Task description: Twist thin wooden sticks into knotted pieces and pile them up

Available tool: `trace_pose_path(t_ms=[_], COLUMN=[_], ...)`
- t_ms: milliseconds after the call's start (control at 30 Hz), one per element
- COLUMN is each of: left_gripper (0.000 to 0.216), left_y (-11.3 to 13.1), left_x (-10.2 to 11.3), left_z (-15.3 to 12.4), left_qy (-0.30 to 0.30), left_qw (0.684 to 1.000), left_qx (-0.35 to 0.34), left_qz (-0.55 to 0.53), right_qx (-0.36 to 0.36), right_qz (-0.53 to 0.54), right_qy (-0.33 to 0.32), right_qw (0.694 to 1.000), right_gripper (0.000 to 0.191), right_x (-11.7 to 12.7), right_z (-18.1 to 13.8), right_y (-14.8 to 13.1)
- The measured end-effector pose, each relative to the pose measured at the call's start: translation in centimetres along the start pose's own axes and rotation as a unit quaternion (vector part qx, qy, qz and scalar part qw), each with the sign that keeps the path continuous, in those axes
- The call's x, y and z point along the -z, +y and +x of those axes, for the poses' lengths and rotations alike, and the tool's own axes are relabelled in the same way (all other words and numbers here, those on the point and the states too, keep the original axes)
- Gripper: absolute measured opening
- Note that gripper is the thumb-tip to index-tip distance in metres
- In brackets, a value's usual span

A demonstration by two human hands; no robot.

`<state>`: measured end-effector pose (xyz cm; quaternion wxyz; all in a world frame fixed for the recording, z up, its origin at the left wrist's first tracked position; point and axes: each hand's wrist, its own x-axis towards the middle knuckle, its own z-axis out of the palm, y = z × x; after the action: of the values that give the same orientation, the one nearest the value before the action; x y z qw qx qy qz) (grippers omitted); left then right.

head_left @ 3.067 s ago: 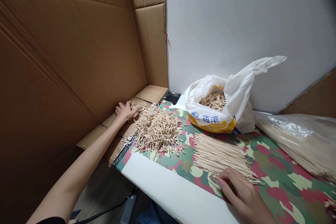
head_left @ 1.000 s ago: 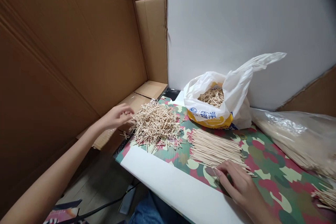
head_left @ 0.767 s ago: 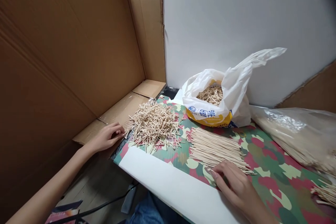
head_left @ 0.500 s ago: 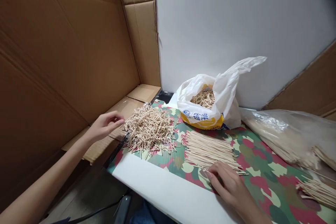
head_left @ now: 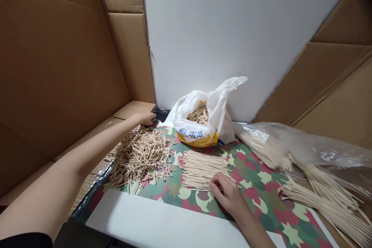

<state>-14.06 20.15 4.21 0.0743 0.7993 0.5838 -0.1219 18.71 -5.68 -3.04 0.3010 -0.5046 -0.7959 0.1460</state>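
Note:
My left hand (head_left: 148,118) reaches past the far side of a heap of short pale sticks (head_left: 142,155). Its fingers are curled together, and whatever they might hold is hidden. My right hand (head_left: 226,190) rests at the near right edge of a row of longer thin sticks (head_left: 203,167), laid side by side. Thumb and forefinger come together there in a pinch; I cannot make out what lies between them. Behind the row stands a white and yellow plastic bag (head_left: 197,133), its mouth open on more short sticks (head_left: 199,115).
A camouflage-patterned sheet (head_left: 250,178) covers the table, with a white strip (head_left: 151,217) along the front. On the right lie a clear plastic bag (head_left: 290,131) with sticks and loose bundles of long sticks (head_left: 328,205). Cardboard (head_left: 58,66) and a white panel (head_left: 209,27) enclose the table.
My left hand has moved from the heap's left side to its far edge, and its fingers have curled in. My right hand stays by the row. The view has swung right.

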Motion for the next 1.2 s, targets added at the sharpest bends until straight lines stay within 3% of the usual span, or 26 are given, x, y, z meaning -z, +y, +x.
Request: trace_pose_path(t_ms=[133,233,333,433,533,633,733,833,967,1100,1200], left_gripper=[0.029,0.026,0.027,0.030,0.032,0.029,0.024,0.026,0.027,0.024,0.025], left_y=[0.4,0.5,0.1,0.2,2.6,7.7,13.4,17.2,18.8,19.2,19.6], left_x=[-0.3,1.3,4.1,6.6,7.3,5.6,2.0,-1.9,-5.5,-7.0,-7.7], left_z=[0.3,-0.8,-3.2,-6.5,-9.4,-11.5,-12.9,-13.7,-14.1,-14.1,-14.1], left_qy=[-0.005,0.007,0.014,-0.021,0.009,0.065,0.070,0.083,0.074,0.078,0.040], left_qw=[1.000,1.000,0.998,0.992,0.986,0.962,0.924,0.903,0.887,0.859,0.827], left_qx=[0.008,-0.009,-0.054,-0.117,-0.157,-0.261,-0.370,-0.406,-0.390,-0.380,-0.363], left_qz=[0.011,0.003,-0.014,-0.052,-0.052,-0.048,-0.073,-0.115,-0.238,-0.334,-0.427], right_qx=[0.006,0.006,-0.004,-0.008,0.000,0.005,0.020,0.031,0.036,0.026,0.007], right_qz=[0.001,0.006,0.012,0.017,0.023,0.018,0.013,0.020,0.024,0.031,0.066], right_qy=[-0.004,0.002,0.001,-0.005,-0.011,-0.017,-0.013,-0.009,-0.018,-0.033,-0.047], right_qw=[1.000,1.000,1.000,1.000,1.000,1.000,1.000,0.999,0.999,0.999,0.997], right_gripper=[0.015,0.015,0.015,0.014,0.013,0.013,0.013,0.012,0.013,0.014,0.012], right_x=[0.3,0.6,0.8,0.8,0.7,0.8,0.8,0.9,1.0,1.0,1.2], right_z=[0.0,0.0,-0.1,-0.1,-0.1,-0.2,-0.3,-0.3,-0.4,-0.3,-0.2], right_y=[-0.2,-0.2,-0.2,-0.3,-0.6,-0.9,-1.0,-1.0,-1.1,-1.1,-1.1])
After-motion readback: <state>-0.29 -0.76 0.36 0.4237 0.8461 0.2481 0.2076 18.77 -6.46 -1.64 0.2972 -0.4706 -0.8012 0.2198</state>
